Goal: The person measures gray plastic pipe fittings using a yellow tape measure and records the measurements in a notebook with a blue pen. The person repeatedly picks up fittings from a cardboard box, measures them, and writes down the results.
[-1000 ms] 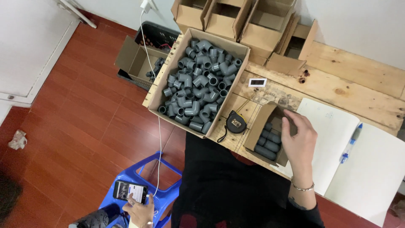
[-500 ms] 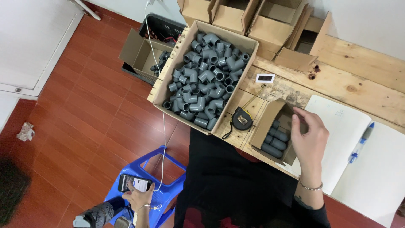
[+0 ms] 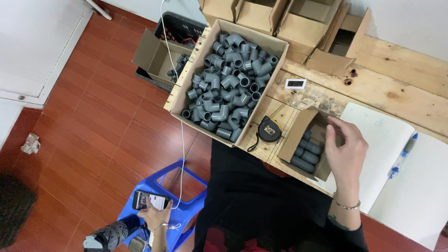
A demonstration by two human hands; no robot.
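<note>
My right hand (image 3: 346,151) lies over the right side of a small open cardboard box (image 3: 296,131). Its thumb is inside the box and its fingers curl over the far right wall. Several grey pipe pieces (image 3: 307,152) lie in this box. My left hand (image 3: 156,215) is low at my side, above a blue plastic stool (image 3: 175,196), and holds a smartphone (image 3: 149,200) with its screen lit. A large cardboard box (image 3: 186,81) full of grey elbow fittings (image 3: 228,84) stands on the table's left end.
A black tape measure (image 3: 269,129) lies between the two boxes. An open white notebook (image 3: 392,140) with a blue pen (image 3: 402,156) is to the right. Empty cardboard boxes (image 3: 303,21) line the wooden table's (image 3: 396,79) back. On the red floor stands another box (image 3: 156,58) beside a cable (image 3: 182,135).
My right hand stays on the small box, its fingers shifting toward the far corner. The left hand keeps the phone. The view has tilted slightly.
</note>
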